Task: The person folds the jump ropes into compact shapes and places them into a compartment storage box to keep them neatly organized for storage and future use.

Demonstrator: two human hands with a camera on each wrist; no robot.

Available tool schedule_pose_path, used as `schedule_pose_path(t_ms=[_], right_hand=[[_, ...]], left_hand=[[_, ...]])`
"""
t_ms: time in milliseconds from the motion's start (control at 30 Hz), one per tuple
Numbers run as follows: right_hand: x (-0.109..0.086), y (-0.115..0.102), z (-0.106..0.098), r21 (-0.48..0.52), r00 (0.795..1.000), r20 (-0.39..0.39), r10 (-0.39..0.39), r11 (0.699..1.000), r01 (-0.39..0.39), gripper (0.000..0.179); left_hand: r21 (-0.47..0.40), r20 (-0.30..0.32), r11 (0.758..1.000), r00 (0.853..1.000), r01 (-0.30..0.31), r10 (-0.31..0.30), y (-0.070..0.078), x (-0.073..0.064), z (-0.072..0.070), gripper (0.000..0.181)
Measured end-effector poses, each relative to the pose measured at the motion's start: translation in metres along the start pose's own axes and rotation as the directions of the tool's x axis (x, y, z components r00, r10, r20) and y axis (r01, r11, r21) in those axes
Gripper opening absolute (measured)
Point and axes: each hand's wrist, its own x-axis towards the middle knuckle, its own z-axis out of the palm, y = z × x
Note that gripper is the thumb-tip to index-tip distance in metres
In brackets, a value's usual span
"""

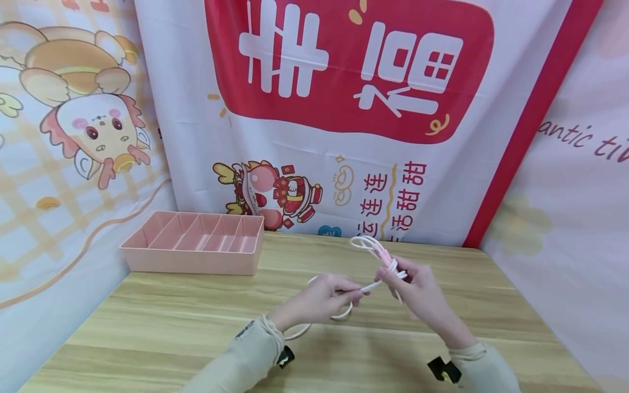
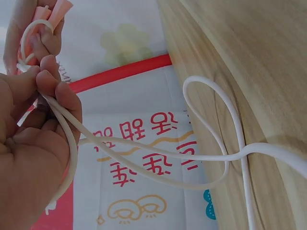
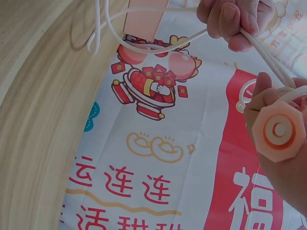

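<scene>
A skipping rope with pink handles [image 1: 386,258] and a white cord [image 2: 273,149] is held above the wooden table. My right hand [image 1: 420,286] grips the bundled handles, with turns of cord wrapped around them and cord loops sticking out beyond. In the right wrist view, the octagonal end of one handle [image 3: 263,143] faces the camera. To the left and slightly lower, my left hand [image 1: 321,297] pinches the cord, which runs taut between both hands. From the left hand, slack cord hangs in loose loops down toward the tabletop.
A pink tray [image 1: 191,262] with several narrow compartments stands at the back left of the wooden table [image 1: 162,327]. Printed cloth [image 1: 295,142] hangs behind the table, and more patterned cloth lines the left and right sides.
</scene>
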Motion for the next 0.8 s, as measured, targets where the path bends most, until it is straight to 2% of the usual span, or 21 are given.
schedule_pose_path(t_ms=[133,300,533,667,800], right_hand=[[0.0012,-0.0015,-0.0006,-0.005,0.999,0.027,-0.021,1.000,0.021,0.014],[0.0020,-0.0041,0.0000,-0.005,0.996,0.066,-0.056,0.998,0.056,0.014],[0.0009,-0.0031,0.0001,-0.001,0.989,0.130,-0.066,0.998,0.066,0.014],[0.0003,-0.0005,0.0004,-0.036,0.986,0.161,-0.051,0.998,0.057,0.016],[-0.0006,-0.0005,0.0012,-0.063,0.980,0.196,-0.037,0.997,0.050,0.021]], left_hand=[[-0.078,-0.010,0.994,0.997,0.076,-0.077,-0.0012,-0.0002,-0.0019,0.019],[-0.159,-0.085,0.978,0.985,0.134,-0.149,-0.0007,0.0008,-0.0032,0.018],[-0.266,-0.174,0.936,0.944,0.229,-0.280,0.0031,0.0002,-0.0047,0.014],[-0.266,-0.203,0.931,0.930,0.249,-0.306,0.0033,0.0007,-0.0049,0.013],[-0.254,-0.223,0.936,0.926,0.245,-0.303,0.0024,0.0005,-0.0061,0.015]])
